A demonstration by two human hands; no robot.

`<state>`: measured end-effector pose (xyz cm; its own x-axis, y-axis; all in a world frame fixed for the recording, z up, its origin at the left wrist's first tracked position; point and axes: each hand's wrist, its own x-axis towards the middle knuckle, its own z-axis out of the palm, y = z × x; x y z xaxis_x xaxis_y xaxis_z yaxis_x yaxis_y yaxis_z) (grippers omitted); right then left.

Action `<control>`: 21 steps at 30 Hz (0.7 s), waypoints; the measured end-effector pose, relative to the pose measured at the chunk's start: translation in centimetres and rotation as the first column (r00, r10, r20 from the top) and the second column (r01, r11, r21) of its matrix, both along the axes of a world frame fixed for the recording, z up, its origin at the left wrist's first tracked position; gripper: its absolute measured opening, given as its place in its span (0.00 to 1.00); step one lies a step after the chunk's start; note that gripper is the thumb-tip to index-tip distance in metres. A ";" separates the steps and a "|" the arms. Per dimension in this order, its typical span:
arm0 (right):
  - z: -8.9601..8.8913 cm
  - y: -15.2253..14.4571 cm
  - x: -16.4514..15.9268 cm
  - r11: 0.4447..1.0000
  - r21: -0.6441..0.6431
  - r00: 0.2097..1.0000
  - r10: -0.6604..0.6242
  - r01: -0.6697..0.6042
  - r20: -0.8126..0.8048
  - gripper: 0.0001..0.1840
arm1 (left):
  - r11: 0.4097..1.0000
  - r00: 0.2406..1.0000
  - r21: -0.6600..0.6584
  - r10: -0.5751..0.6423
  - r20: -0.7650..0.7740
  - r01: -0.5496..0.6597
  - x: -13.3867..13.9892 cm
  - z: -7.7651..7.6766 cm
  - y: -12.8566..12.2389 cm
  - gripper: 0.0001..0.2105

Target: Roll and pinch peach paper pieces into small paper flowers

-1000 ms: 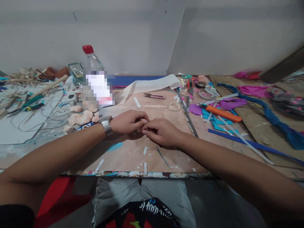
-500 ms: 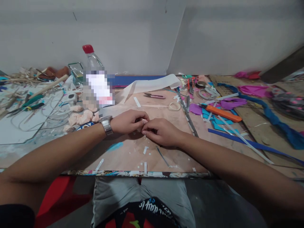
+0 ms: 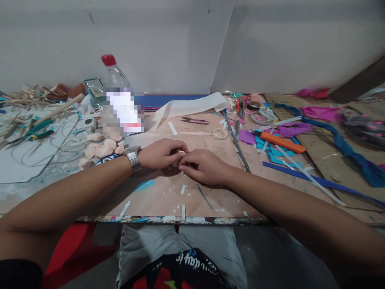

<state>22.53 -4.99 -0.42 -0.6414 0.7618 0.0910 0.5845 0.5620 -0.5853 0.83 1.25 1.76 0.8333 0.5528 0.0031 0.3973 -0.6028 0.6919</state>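
Over the middle of the table, my left hand (image 3: 161,154), with a metal watch (image 3: 133,158) on its wrist, is closed on a small pale pink crumpled piece (image 3: 180,153). Most of that piece is hidden by the fingers. My right hand (image 3: 207,167) meets it from the other side, thumb and fingertips pinched at the piece's edge. Left of the watch lie several pale peach crumpled pieces (image 3: 104,148) of similar colour. Thread snips (image 3: 195,120) and a tape roll (image 3: 220,133) lie beyond my hands.
A bottle with a red cap (image 3: 108,60) stands behind a lit phone (image 3: 125,110). Green-handled pliers (image 3: 39,130) lie among sticks and wire at left. An orange cutter (image 3: 282,142), blue strips (image 3: 303,176) and coloured scraps cover the right. White paper (image 3: 192,106) curls at the back.
Both hands keep nearly the same pose around the pale pink piece. The whole view has shifted very slightly; nothing on the table has visibly moved.
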 end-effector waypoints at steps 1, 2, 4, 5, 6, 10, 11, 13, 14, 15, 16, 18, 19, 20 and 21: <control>0.0 0.0 0.0 1.000 0.000 1.000 0.004 -0.004 -0.002 0.17 | 1.000 1.000 0.022 -0.004 -0.015 0.004 0.0 0.0 0.0 0.13; 0.0 0.0 0.0 1.000 0.004 1.000 0.012 -0.012 -0.006 0.17 | 0.999 0.999 0.050 -0.008 -0.033 0.010 0.1 -0.1 -0.1 0.14; -0.1 0.0 0.0 1.000 0.021 1.000 0.023 -0.023 -0.012 0.17 | 0.994 0.998 0.111 -0.014 -0.067 0.021 0.1 -0.3 -0.2 0.15; -0.1 0.0 0.0 0.999 0.030 1.000 0.027 -0.027 -0.012 0.17 | 0.990 0.997 0.138 -0.016 -0.078 0.026 0.2 -0.4 -0.2 0.16; -0.1 0.1 0.0 0.999 0.036 0.999 0.031 -0.030 -0.009 0.18 | 0.987 0.996 0.161 -0.018 -0.084 0.031 0.2 -0.6 -0.3 0.17; -0.2 0.2 0.1 0.999 0.037 0.999 0.032 -0.033 0.028 0.20 | 0.976 0.995 0.215 -0.019 -0.100 0.040 0.3 -1.1 -0.5 0.19; -0.2 0.2 0.0 0.999 0.038 0.999 0.031 -0.033 0.036 0.20 | 0.974 0.994 0.221 -0.017 -0.106 0.040 0.3 -1.2 -0.5 0.19; -0.2 0.2 0.0 0.999 0.038 0.999 0.031 -0.032 0.041 0.20 | 0.973 0.993 0.228 -0.011 -0.117 0.038 0.3 -1.3 -0.6 0.19; -0.2 0.2 0.0 0.999 0.033 0.999 0.031 -0.032 0.038 0.20 | 0.972 0.992 0.231 -0.010 -0.123 0.039 0.3 -1.3 -0.6 0.19; -0.2 0.2 0.0 0.999 0.026 0.999 0.029 -0.030 0.035 0.20 | 0.972 0.992 0.233 -0.010 -0.126 0.039 0.3 -1.3 -0.6 0.19; -0.2 0.2 0.0 1.000 0.016 0.999 0.026 -0.027 0.033 0.20 | 0.972 0.992 0.233 -0.008 -0.129 0.039 0.3 -1.2 -0.6 0.19; -0.2 0.2 0.0 1.000 0.000 0.999 0.023 -0.023 0.031 0.20 | 0.972 0.991 0.231 -0.005 -0.131 0.036 0.3 -1.2 -0.6 0.19; -0.2 0.2 0.0 1.000 -0.002 0.999 0.022 -0.022 0.028 0.19 | 0.973 0.992 0.228 -0.006 -0.129 0.035 0.3 -1.2 -0.6 0.19; -0.2 0.2 0.0 1.000 0.001 0.999 0.023 -0.023 0.026 0.19 | 0.974 0.992 0.223 -0.008 -0.126 0.036 0.3 -1.2 -0.6 0.18; -0.2 0.2 0.0 1.000 0.006 0.999 0.025 -0.025 0.026 0.19 | 0.975 0.992 0.219 -0.010 -0.122 0.037 0.3 -1.1 -0.6 0.19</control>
<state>22.52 -4.82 -0.60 -0.6626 0.7448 0.0790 0.5847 0.5804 -0.5668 1.11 0.68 0.62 0.8478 0.5298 0.0222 0.4529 -0.7454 0.4891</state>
